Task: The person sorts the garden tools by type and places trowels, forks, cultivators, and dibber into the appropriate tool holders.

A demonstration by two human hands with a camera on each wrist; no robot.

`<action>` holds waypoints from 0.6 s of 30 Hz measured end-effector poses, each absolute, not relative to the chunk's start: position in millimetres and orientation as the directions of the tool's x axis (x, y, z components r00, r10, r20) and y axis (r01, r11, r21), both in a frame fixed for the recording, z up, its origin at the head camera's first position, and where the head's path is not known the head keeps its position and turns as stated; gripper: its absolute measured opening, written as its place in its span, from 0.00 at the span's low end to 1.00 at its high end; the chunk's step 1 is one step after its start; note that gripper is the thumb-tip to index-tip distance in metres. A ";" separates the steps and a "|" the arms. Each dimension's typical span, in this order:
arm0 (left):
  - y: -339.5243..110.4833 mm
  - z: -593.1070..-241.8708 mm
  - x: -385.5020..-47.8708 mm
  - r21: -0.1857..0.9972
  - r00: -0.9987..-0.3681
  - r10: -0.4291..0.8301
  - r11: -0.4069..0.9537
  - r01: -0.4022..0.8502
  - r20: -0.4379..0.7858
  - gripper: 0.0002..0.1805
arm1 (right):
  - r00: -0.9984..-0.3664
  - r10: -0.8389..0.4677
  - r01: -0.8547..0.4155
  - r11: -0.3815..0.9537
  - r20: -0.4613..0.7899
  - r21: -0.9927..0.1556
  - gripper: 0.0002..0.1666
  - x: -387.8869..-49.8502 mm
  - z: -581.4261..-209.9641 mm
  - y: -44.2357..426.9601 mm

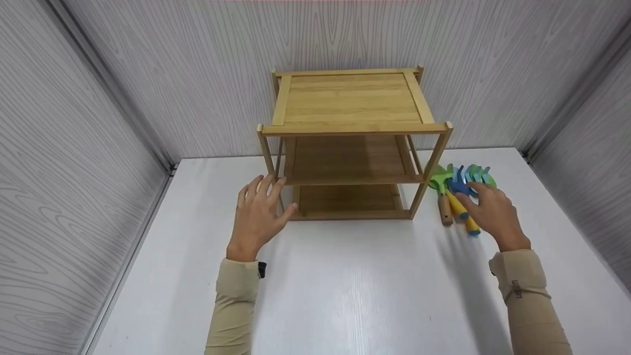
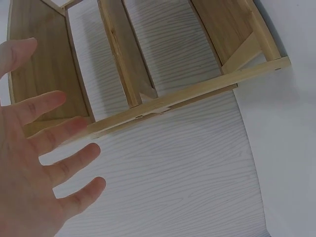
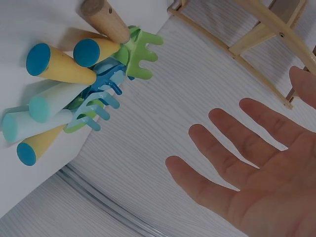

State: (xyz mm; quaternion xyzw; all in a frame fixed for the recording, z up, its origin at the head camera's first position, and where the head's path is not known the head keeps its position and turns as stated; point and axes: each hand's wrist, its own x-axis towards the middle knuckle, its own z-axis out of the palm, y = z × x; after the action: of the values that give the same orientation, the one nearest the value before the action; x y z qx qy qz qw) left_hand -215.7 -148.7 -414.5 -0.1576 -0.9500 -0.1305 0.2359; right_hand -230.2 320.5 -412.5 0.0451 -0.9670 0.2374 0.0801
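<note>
My left hand (image 1: pixel 257 217) is held with fingers spread near the front left post of a three-tier wooden shelf (image 1: pixel 352 101); nothing is in it. In the left wrist view the palm and spread fingers of that hand (image 2: pixel 34 163) show beside the shelf frame (image 2: pixel 163 101). On the right, my right hand (image 1: pixel 493 212) hovers over a pile of small garden tools, its fingers loose and holding nothing. Among them are a green hand rake (image 3: pixel 140 54) with a wooden handle (image 3: pixel 104 19), a light blue rake (image 3: pixel 96 108) and several yellow handles (image 3: pixel 61 66).
The shelf stands at the back of a white table (image 1: pixel 340 276), close to a grey wood-grain wall (image 1: pixel 197 64). Similar panels rise at the left (image 1: pixel 59 197) and right (image 1: pixel 591 162). The tools lie right of the shelf, heads toward the back wall.
</note>
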 end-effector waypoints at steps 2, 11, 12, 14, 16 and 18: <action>-148.3 -416.5 -218.4 0.173 -0.841 0.243 0.915 0.364 0.484 0.31 | -0.985 -0.045 -0.117 0.882 0.165 -0.456 0.34 -230.4 -412.7 320.2; -145.5 -424.5 -230.4 0.174 -0.848 0.255 0.913 0.370 0.466 0.31 | -0.989 -0.058 -0.116 0.879 0.137 -0.462 0.36 -232.5 -417.0 320.3; -144.9 -424.8 -231.7 0.171 -0.847 0.255 0.914 0.369 0.466 0.31 | -0.989 -0.059 -0.117 0.878 0.137 -0.464 0.36 -232.6 -417.3 320.4; -143.4 -425.5 -234.6 0.153 -0.847 0.257 0.919 0.363 0.465 0.31 | -0.988 -0.064 -0.123 0.876 0.140 -0.466 0.37 -232.8 -417.7 320.5; -141.8 -427.1 -237.6 0.134 -0.848 0.257 0.926 0.354 0.463 0.31 | -0.989 -0.064 -0.120 0.875 0.134 -0.469 0.37 -233.2 -417.6 320.6; -140.0 -429.7 -240.8 0.113 -0.851 0.254 0.934 0.339 0.459 0.31 | -0.990 -0.064 -0.115 0.876 0.124 -0.469 0.36 -233.8 -418.2 321.4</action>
State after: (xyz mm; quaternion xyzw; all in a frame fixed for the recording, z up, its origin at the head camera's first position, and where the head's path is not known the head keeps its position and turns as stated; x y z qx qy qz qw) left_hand -240.8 -140.0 -429.7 -0.1549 -0.9574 -0.0954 0.2243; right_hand -233.8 321.4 -418.2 0.0464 -0.9670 0.2449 0.0523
